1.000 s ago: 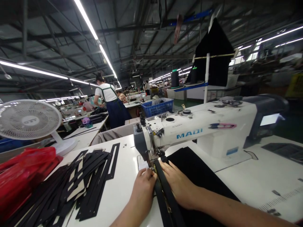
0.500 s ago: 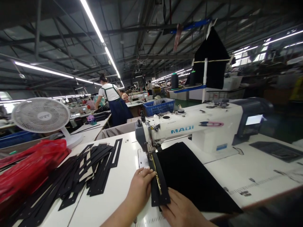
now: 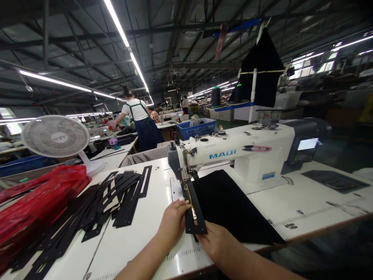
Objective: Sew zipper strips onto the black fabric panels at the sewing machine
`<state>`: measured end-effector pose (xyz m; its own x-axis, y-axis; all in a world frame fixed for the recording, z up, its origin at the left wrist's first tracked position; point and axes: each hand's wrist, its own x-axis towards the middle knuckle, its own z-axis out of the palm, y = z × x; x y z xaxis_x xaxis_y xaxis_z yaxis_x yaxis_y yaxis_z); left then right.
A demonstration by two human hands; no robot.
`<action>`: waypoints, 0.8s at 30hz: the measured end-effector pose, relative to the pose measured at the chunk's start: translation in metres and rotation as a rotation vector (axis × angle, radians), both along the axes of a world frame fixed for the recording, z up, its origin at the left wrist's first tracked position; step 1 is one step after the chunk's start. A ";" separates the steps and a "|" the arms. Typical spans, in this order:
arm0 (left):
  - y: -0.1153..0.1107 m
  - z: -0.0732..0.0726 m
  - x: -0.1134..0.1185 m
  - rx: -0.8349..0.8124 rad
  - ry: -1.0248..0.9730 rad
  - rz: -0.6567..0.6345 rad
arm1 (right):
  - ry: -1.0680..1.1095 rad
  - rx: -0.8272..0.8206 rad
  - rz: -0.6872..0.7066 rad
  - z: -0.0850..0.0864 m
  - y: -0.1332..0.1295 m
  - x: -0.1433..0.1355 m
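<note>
At sewing machine (image 3: 247, 153), slotted black strip (image 3: 200, 208), shiny gold zipper (image 3: 193, 212)

hands (image 3: 172, 218): 2 | sewing machine (image 3: 262, 157) (foreground only): 1 | thread cones (image 3: 216, 98): 2 | white fan (image 3: 56, 136): 1

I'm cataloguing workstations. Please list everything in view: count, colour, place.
Sewing machine: one, white, centre-right
Table: one, white, foreground
Zipper strip: one, black-gold, far end at machine
Panel: one, black, right of strip
Slotted pieces: uncounted pile, black and pale, left
Plastic bundle: one, red, far left
Fan: one, white, left
Snips: one, pink and dark, machine arm
Thread cones: two, dark, behind machine
Hanging cloth: one, black, upper right
Basket: one, blue, behind machine
Co-workers: at least two, pale tops, background
Lights: several, white, overhead
Left hand: one, bare, on strip's left side
Right hand: one, bare, at strip's near end
</note>
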<state>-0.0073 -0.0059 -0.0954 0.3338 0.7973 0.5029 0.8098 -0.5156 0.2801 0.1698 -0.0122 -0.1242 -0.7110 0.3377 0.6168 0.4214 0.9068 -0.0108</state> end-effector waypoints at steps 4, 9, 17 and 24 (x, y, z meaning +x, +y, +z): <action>-0.001 0.002 0.003 0.035 0.066 -0.037 | -0.031 -0.032 0.074 0.011 -0.001 0.009; 0.000 0.003 0.005 0.038 0.162 -0.043 | 0.047 -0.004 0.084 0.007 0.000 0.011; 0.016 0.007 0.004 0.024 0.236 -0.005 | 0.058 -0.021 0.095 0.002 0.021 0.004; 0.036 0.000 -0.001 0.029 0.117 0.021 | 0.034 -0.106 0.110 0.002 0.045 0.000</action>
